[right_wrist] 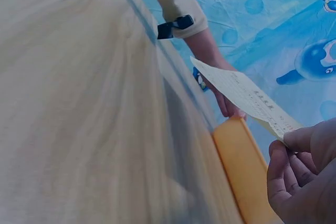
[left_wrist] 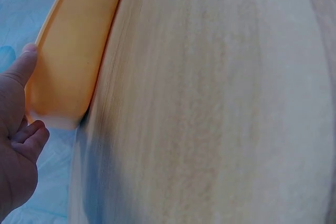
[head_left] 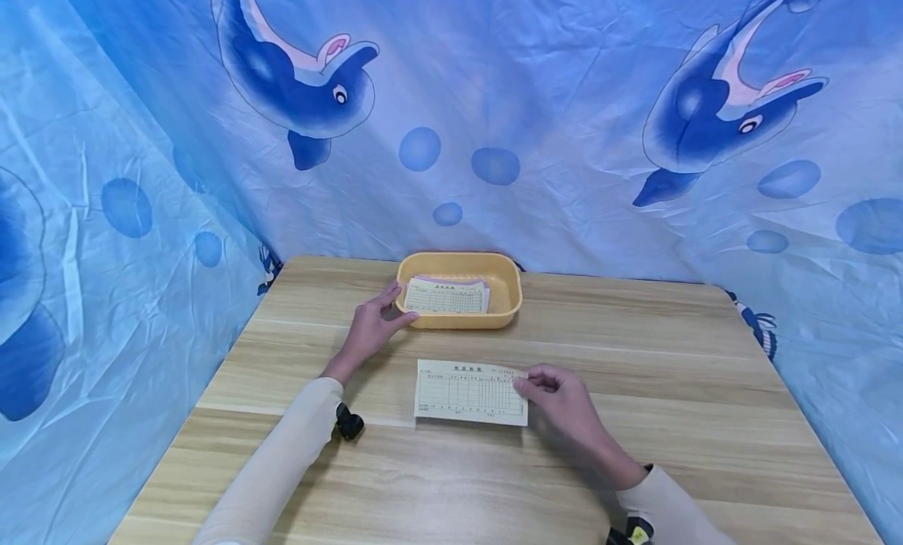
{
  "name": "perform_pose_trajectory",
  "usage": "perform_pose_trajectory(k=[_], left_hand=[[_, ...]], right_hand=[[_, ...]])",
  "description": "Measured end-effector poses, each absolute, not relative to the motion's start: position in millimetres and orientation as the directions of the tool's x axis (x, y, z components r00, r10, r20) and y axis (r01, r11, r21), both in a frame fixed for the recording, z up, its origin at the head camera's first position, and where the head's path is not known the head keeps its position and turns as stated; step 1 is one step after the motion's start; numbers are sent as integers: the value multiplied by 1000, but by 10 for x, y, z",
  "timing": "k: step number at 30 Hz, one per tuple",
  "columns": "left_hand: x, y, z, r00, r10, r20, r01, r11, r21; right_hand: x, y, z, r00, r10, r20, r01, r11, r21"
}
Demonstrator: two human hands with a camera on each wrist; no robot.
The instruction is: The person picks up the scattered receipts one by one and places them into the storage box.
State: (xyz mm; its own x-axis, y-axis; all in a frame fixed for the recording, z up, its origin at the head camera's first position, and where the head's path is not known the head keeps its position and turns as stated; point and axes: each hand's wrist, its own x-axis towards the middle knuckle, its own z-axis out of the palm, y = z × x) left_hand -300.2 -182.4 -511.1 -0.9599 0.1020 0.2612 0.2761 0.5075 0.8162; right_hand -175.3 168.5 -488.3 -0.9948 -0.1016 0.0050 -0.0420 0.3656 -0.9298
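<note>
A printed paper form (head_left: 466,392) with a ruled table is held above the table by my right hand (head_left: 564,400). The thumb and fingers pinch its upper right corner, as the right wrist view shows with the form (right_wrist: 247,95) tilted. Farther back stands a yellow plastic basket (head_left: 466,321), with several similar slips (head_left: 444,296) and a purple-edged sheet lying inside. My left hand (head_left: 370,325) holds the basket's left end, thumb against the front corner and fingers at the side. In the left wrist view this hand (left_wrist: 18,129) spans the basket's (left_wrist: 73,51) end.
The wood-grain table (head_left: 451,482) reaches back to a blue curtain (head_left: 536,223) printed with dolphins. The basket stands near the table's back edge, close to the curtain. Dark bands (head_left: 349,422) are worn at the wrists over light sleeves.
</note>
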Motion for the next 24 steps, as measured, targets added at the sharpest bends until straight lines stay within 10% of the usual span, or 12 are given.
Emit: perform_pose_trajectory(k=[24], left_hand=[[-3018, -1833, -5125, -955, 114, 273, 292, 513, 807]], right_hand=[[-2554, 1618, -4331, -997, -24, 75, -78, 362, -929]])
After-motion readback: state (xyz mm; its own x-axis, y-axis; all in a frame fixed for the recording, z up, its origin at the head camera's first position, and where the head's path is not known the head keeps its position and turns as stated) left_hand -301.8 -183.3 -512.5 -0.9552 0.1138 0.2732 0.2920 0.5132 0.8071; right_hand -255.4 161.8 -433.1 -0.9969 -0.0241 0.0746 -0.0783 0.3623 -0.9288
